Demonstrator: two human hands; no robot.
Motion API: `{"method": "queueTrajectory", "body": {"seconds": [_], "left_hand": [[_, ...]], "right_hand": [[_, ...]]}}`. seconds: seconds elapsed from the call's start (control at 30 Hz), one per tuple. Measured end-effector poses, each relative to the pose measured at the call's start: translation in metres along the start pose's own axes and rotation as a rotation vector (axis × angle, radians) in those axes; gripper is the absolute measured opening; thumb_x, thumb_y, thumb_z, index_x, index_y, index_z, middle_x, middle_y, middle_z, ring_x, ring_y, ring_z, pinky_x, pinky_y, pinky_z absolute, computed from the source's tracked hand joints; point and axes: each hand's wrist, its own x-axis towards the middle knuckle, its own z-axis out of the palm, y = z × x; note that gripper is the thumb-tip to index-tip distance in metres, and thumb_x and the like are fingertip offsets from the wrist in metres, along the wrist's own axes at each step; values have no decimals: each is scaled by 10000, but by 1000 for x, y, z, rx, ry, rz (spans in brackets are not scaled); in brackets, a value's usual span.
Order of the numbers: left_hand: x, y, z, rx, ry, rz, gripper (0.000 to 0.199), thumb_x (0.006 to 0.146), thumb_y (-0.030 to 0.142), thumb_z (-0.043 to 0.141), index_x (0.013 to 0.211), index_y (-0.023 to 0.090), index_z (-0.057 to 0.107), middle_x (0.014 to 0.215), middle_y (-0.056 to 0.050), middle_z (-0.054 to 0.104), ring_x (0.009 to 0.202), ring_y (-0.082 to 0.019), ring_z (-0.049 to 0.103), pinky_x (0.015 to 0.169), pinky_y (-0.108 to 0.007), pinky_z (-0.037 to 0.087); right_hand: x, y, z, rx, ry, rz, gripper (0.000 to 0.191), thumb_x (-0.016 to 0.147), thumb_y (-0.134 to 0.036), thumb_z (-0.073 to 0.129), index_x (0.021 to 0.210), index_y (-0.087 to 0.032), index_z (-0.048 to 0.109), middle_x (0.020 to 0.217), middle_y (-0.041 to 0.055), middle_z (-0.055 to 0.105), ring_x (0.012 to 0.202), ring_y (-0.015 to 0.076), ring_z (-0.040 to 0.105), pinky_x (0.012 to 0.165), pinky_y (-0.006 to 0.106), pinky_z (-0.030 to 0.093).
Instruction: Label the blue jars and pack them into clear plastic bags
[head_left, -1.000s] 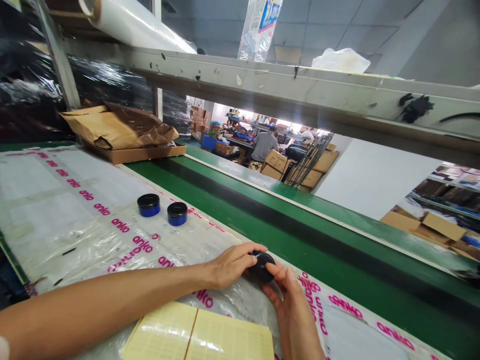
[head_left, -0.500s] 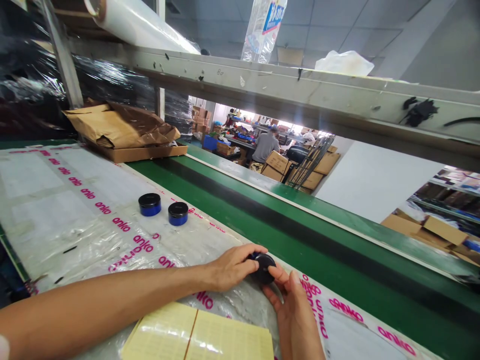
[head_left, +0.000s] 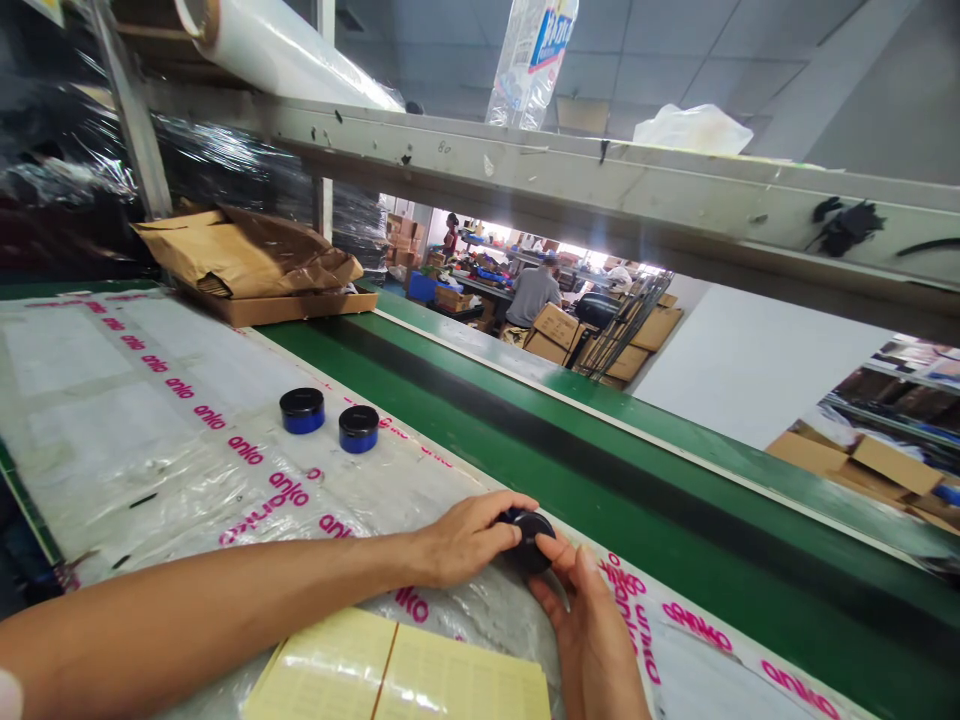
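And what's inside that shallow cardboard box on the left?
Crumpled brown paper sits in the cardboard box, rising above its rim. Anything beneath the paper is covered, so I can't tell.

From my camera I see a long pale shelf (head_left: 525, 165) crossing overhead, a grey ceiling (head_left: 675, 60) behind it, a white wall (head_left: 750, 350) at right, and bright light (head_left: 504, 234) far away.

Left hand (head_left: 471, 540), yours: 1, bare, slender-fingered, bare at the wrist. Right hand (head_left: 596, 625), yours: 1, bare, slender-fingered, cut off by the lower edge of view. Left forearm (head_left: 225, 600), yours: 1, bare, tapering to the wrist. Left sleeve (head_left: 9, 697), yours: 1, whitish, only a rounded edge visible, fabric indistinct.
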Motion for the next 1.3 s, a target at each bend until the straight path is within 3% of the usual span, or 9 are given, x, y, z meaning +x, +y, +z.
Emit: {"method": "queueTrajectory", "body": {"seconds": [0.3, 0.43, 0.53, 0.97, 1.3], "left_hand": [[0, -2, 0, 3, 4, 0, 430, 858, 244, 551, 1274, 226, 660, 1266, -55, 701, 1203, -290, 610, 1029, -391, 474], [0, -3, 2, -9, 16, 9, 413, 891, 345, 620, 1279, 206, 652, 1234, -76, 704, 1134, -281, 638, 970, -378, 508], [-1, -4, 3, -15, 22, 17, 411, 886, 327, 639, 1280, 207, 649, 1228, -77, 704, 1117, -275, 640, 940, -372, 521], [-1, -3, -1, 15, -13, -12, 411, 976, 380, 496, 1314, 182, 620, 1329, -106, 662, 1237, -291, 590, 1084, -437, 427], [-1, -6, 0, 29, -9, 0, 412, 995, 412, 486, 1317, 192, 619, 1340, -99, 660, 1239, -285, 591, 1091, -432, 424]], "right_hand": [[-1, 0, 1, -1, 26, -7, 575, 687, -781, 709, 833, -234, 807, 1399, 98, 633, 1282, 415, 540, 943, 536, 499], [0, 2, 2, 3, 23, -13, 602, 669, -800, 705, 822, -226, 805, 1406, 112, 620, 1301, 413, 516, 960, 544, 479], [1, 3, 3, 6, 19, -11, 612, 660, -807, 703, 831, -229, 806, 1420, 112, 609, 1308, 419, 508, 965, 557, 471], [0, -1, 6, 77, 27, 28, 570, 687, -790, 688, 774, -240, 810, 1376, 100, 655, 1341, 392, 487, 990, 516, 436], [3, 5, 6, 43, 42, 7, 602, 652, -812, 700, 816, -247, 826, 1414, 93, 626, 1346, 400, 477, 992, 527, 454]]}}
